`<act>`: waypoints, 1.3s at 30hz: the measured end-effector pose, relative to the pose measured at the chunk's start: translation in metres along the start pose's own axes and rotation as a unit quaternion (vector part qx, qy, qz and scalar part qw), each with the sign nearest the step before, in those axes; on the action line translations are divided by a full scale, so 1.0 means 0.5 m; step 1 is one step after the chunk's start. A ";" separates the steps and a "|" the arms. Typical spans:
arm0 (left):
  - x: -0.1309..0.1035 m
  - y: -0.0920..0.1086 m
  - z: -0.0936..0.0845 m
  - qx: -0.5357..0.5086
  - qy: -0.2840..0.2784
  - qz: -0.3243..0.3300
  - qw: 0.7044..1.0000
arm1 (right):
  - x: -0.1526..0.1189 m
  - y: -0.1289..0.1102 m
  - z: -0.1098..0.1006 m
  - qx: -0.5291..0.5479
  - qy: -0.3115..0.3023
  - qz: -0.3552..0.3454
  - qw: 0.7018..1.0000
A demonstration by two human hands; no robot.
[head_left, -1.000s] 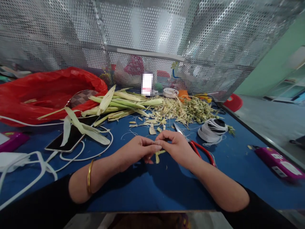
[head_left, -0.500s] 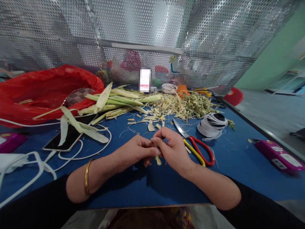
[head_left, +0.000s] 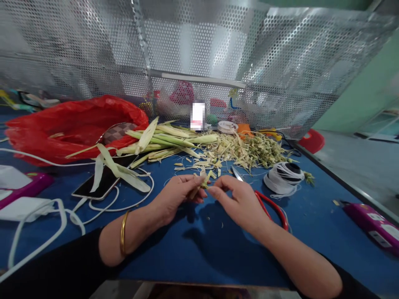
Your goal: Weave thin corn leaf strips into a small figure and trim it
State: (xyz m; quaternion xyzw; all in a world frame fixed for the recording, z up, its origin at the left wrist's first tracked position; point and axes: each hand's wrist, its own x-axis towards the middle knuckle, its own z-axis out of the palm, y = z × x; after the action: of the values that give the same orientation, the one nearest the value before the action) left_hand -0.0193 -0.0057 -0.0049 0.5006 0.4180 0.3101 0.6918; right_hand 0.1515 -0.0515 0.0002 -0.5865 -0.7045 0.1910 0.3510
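My left hand (head_left: 182, 191) pinches a small folded piece of corn husk (head_left: 206, 179) between thumb and fingers, above the blue table. On the right side of that piece, my right hand (head_left: 237, 197) has thumb and forefinger closed at its lower end. Fingers cover much of the husk piece, so its full shape is hidden. Scissors (head_left: 274, 207) with a red handle lie beside and partly behind my right hand; only a bit of blade shows. Long pale green corn husks (head_left: 170, 139) are piled beyond my hands, with small husk trimmings (head_left: 232, 148) to their right.
A spool of white string (head_left: 282, 180) stands at the right, near a purple power strip (head_left: 372, 224). Left of my hands are a phone (head_left: 93, 185) under a husk strip, looping white cables (head_left: 62, 216) and a red plastic bag (head_left: 40, 128). A perforated metal screen (head_left: 199, 50) closes the back.
My hands have drawn slightly apart, and the husk piece now sticks up above the left fingers instead of hanging below. The view has shifted, and the scissors' yellow handle is now hidden.
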 end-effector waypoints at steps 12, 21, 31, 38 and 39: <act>-0.004 -0.003 0.007 -0.009 -0.016 0.020 1.000 | 0.000 -0.003 0.014 -0.001 -0.035 -0.130 0.991; -0.008 0.008 0.004 -0.002 -0.018 0.008 1.000 | -0.009 -0.019 0.007 0.030 -0.035 -0.144 0.988; 0.000 0.007 -0.013 -0.051 -0.043 0.005 0.998 | 0.009 0.020 0.018 0.163 -0.083 0.062 0.981; -0.005 0.009 0.000 0.072 -0.016 0.027 0.997 | 0.017 0.026 0.023 0.204 -0.024 0.067 0.976; -0.005 0.008 0.003 0.093 -0.010 0.033 0.995 | 0.016 0.024 0.023 0.201 -0.024 0.061 0.977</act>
State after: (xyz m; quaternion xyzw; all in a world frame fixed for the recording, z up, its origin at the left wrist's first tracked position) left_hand -0.0191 -0.0070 -0.0001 0.5795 0.4214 0.2872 0.6357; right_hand 0.1509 -0.0391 -0.0136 -0.5416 -0.6227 0.3637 0.4320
